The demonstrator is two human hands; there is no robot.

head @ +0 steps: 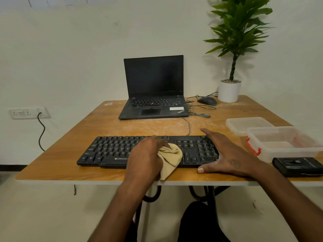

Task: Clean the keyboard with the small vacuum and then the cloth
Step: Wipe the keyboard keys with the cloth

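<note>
The keyboard (148,151) lies flat on the table (52,165) close to the near edge, its long axis running left to right across the person's front, so any wiping stroke has to travel sideways along that axis rather than toward or away from the body. The left hand (145,154) sits over the middle of the keyboard, its fingers curled round a bunched tan cloth (172,158) that it presses onto the keys just right of centre; a loose tail of the cloth hangs down past the keyboard's front edge toward the table's rim. The right hand (225,154) lies flat and spread over the keyboard's right end, fingers straight, with the thumb on the table just in front of the keyboard, which reads as bracing it against sliding. Since the cloth is in use and a dark device that may be the small vacuum (297,166) rests untouched at the table's right edge, the vacuuming stage appears to be over and the wiping stage under way. The left hand is the one carrying the cloth and is nearer the unwiped left half; the long stretch of keys to its left is open to it, while the right end is covered by the bracing hand, which would have to shift before the cloth could reach the number pad beneath it.
</note>
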